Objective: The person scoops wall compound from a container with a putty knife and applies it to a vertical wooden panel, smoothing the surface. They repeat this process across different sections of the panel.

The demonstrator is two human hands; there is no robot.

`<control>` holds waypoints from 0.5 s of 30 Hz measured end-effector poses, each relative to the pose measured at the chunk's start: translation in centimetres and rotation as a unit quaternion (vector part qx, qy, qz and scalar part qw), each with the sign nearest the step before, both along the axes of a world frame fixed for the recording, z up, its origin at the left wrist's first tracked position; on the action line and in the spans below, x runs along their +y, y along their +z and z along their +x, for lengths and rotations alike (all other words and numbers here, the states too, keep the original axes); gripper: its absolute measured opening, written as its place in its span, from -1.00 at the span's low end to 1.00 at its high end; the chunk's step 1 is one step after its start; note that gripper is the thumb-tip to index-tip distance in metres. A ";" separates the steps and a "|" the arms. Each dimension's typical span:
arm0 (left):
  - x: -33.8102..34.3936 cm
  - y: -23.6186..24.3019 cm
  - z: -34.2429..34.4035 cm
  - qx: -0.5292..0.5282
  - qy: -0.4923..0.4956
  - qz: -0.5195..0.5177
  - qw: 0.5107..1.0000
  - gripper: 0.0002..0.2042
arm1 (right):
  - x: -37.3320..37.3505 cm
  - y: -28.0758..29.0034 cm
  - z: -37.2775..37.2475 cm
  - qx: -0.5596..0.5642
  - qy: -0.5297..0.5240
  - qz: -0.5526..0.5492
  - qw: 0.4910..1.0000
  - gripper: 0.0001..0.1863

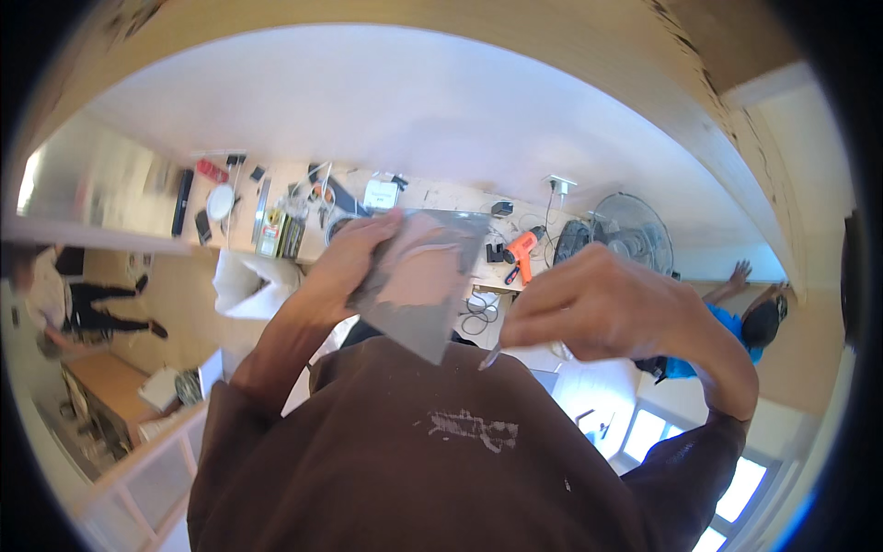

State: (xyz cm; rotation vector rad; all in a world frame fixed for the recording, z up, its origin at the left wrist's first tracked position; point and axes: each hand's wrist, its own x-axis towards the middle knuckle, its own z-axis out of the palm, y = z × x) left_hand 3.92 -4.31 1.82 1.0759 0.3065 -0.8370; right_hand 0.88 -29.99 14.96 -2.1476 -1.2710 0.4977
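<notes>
My left hand (349, 262) grips the edge of a flat grey plate (425, 329), held tilted in front of my chest. Pinkish paste (423, 267) is smeared over much of the plate's upper face. To the right of it, my right hand (602, 308) is closed around a small, thin tool (490, 357) whose pale tip points down and to the left. Most of that tool is hidden in my fingers, so its exact kind does not show. The tip is apart from the plate. A whitish smear marks my brown top (474, 428).
Beyond my hands runs a workbench (441, 195) with an orange heat gun (522, 247), a fan (633, 235), cables and several small tools. A white bag (256, 285) hangs at its front left. One person in blue (759, 327) is at right, another (83, 299) at left.
</notes>
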 end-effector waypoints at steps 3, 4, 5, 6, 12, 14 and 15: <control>3.3 -1.2 0.4 -0.029 0.007 -0.006 1.000 -0.65 | -3.1 -1.4 -2.0 0.132 -0.199 0.113 0.965 -0.82; 4.0 -0.2 0.1 -0.040 0.025 -0.044 0.998 -0.68 | -4.4 -1.6 -2.6 0.163 -0.272 0.169 0.933 -0.83; 4.1 1.9 0.1 -0.041 0.044 -0.044 0.997 -0.70 | -5.5 -1.9 -3.4 0.222 -0.328 0.238 0.887 -0.84; 4.8 2.8 0.5 -0.035 0.085 -0.045 0.995 -0.69 | -6.5 -2.3 -4.6 0.273 -0.372 0.312 0.831 -0.83; 5.5 12.2 5.5 -0.154 0.106 -0.400 0.897 -0.56 | -14.2 0.5 -8.3 0.131 -0.423 0.620 0.648 -0.75; 0.9 15.4 6.7 -0.267 0.090 -0.424 0.860 -0.59 | -17.1 4.9 -6.3 -0.024 -0.442 0.671 0.594 -0.68; -1.4 16.4 7.2 -0.316 0.082 -0.433 0.840 -0.60 | -19.7 7.0 -5.3 -0.081 -0.436 0.684 0.580 -0.65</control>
